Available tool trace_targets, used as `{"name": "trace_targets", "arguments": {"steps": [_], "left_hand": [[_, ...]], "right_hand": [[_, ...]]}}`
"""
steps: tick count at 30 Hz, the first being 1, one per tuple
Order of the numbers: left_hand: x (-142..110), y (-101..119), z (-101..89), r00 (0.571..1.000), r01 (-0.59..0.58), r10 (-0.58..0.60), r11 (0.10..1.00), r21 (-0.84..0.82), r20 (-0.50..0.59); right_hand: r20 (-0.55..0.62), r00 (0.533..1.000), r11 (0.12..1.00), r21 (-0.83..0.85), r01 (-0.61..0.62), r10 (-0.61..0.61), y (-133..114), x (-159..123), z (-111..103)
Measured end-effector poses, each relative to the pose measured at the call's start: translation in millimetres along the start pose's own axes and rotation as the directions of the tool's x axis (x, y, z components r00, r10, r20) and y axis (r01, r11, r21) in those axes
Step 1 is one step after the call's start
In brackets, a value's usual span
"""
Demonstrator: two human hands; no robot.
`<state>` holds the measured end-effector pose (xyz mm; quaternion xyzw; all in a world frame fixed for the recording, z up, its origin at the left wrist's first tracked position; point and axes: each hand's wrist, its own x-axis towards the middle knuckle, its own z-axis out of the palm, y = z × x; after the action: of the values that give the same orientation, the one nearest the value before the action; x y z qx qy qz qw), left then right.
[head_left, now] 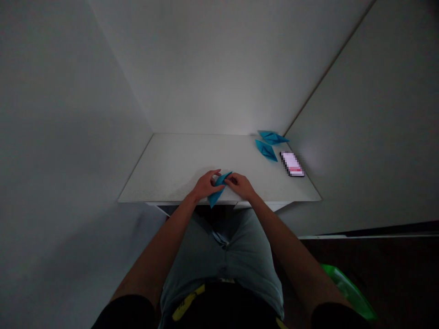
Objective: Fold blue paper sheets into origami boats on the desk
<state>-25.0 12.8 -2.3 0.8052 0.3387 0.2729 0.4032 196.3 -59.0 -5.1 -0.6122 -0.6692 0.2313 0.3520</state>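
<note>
A folded piece of blue paper lies at the near edge of a white table, its lower tip hanging over the edge. My left hand presses and pinches its left side with curled fingers. My right hand pinches its upper right end. Both hands touch the paper. Two finished blue folded paper shapes sit at the far right of the table, one by the wall corner and one just in front of it.
A phone with a lit screen lies at the table's right side. White walls close in the table on the left, back and right. A green object sits on the dark floor at lower right.
</note>
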Motion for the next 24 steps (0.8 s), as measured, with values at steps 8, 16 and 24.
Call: {"name": "trace_targets", "arguments": {"steps": [8, 16, 24], "left_hand": [[-1, -1, -3.4, 1.000, 0.006, -0.003, 0.994, -0.110, 0.031], [0, -1, -2.0, 1.000, 0.016, -0.015, 0.984, -0.179, 0.011], [-1, 1, 0.1, 0.996, -0.094, 0.094, 0.987, -0.128, -0.007]], "right_hand": [[-0.042, 0.991, 0.989, -0.073, -0.131, 0.128, -12, 2, 2], [-0.132, 0.972, 0.978, -0.058, -0.202, 0.193, -10, 6, 5], [-0.170, 0.956, 0.954, -0.144, -0.262, 0.237, -13, 10, 8]]}}
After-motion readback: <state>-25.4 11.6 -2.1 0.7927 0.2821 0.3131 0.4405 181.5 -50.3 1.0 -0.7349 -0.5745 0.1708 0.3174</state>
